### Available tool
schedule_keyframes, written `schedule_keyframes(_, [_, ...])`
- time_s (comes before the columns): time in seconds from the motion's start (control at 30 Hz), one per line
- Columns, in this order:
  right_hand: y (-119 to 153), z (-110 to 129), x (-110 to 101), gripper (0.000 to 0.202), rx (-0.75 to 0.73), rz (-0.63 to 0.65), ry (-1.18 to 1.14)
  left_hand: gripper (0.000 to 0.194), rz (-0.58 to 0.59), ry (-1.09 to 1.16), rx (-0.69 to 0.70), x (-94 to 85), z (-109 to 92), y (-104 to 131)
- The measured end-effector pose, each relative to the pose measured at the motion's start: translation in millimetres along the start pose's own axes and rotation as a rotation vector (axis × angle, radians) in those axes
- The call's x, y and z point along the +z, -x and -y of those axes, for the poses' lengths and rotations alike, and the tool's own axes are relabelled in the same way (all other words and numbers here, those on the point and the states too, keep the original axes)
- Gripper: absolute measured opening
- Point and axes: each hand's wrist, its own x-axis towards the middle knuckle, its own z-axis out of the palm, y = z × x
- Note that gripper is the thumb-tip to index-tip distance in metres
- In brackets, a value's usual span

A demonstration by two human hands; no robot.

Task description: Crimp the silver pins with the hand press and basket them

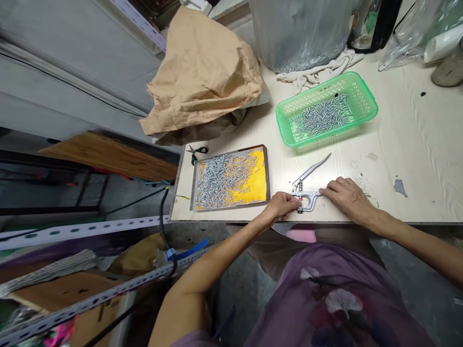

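Silver snap-fastener pliers (pixel 307 195) lie near the table's front edge, with one long handle (pixel 311 168) raised away from the frame. My right hand (pixel 347 197) grips the end of the frame with thumb and fingers. At the jaws, my left hand (pixel 284 205) is closed in a pinch beside a small red part; whatever its fingertips hold is too small to make out. Just left of that hand is a shallow tray (pixel 267 176) with a yellow bottom, bearing many small silvery cylindrical pieces (pixel 217 180).
Beyond the pliers stands a green plastic basket (pixel 285 137) with similar metal pieces. Black-handled scissors (pixel 198 151) lie behind the tray. A crumpled brown paper bag (pixel 210 72), a large clear plastic bag (pixel 304 33) and a cloth (pixel 325 71) are at the back.
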Motion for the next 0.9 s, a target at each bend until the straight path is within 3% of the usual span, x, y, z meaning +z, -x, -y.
schedule_keyframes(0.07, [-2,-6,-2,0.027,0.017,0.009,-0.04,0.021,0.004,-0.013,0.005,-0.1,2,-1])
schedule_keyframes(0.2, [-12,-25,-3,0.075,-0.008,0.042,-0.071,0.022,0.006,-0.014,0.016,1.7,5,1])
schedule_keyframes(0.33, [-24,-43,0,0.093,-0.051,0.122,-0.082,0.026,-0.001,-0.019,0.011,3.3,6,3])
schedule_keyframes(0.6, [-38,-56,2,0.103,-0.095,0.168,-0.107,0.027,0.019,0.008,0.021,6.0,4,8])
schedule_keyframes(0.9, [-48,-45,-14,0.075,-0.076,0.236,-0.021,0.027,0.012,-0.006,0.029,7.8,9,6])
